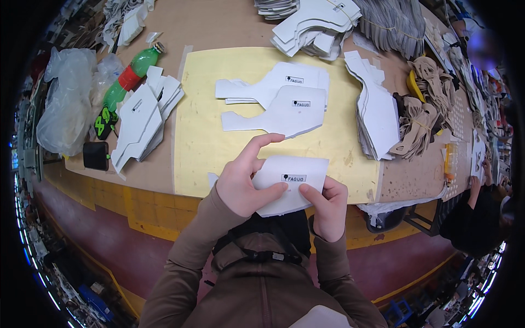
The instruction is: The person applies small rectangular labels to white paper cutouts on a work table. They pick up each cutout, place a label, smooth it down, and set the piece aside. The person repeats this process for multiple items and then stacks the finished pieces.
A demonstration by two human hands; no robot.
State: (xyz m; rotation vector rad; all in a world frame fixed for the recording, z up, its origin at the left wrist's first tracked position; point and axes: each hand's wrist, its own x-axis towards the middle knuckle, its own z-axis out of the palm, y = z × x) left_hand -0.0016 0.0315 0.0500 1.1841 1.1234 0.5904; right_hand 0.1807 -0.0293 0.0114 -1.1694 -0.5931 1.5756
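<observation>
Brown board covered the bench [219,27], a pale yellow mat [219,136] laid on top. Both the left hand [240,183] and right hand [328,205] pinched a flat white cut-out piece [292,183] over the near edge. Two similar pieces [284,104] lay beyond, stacks and a green bottle [128,76] alongside.

Both hands hold a white cut piece [292,183] with a small dark label: the left hand [243,183] pinches its left edge, fingers [262,143] curled over the top, and the right hand [330,206] grips its lower right edge. Beyond the fingers, two similar white pieces [281,104] lie on a yellow mat [205,142] on the surface [213,24].
</observation>
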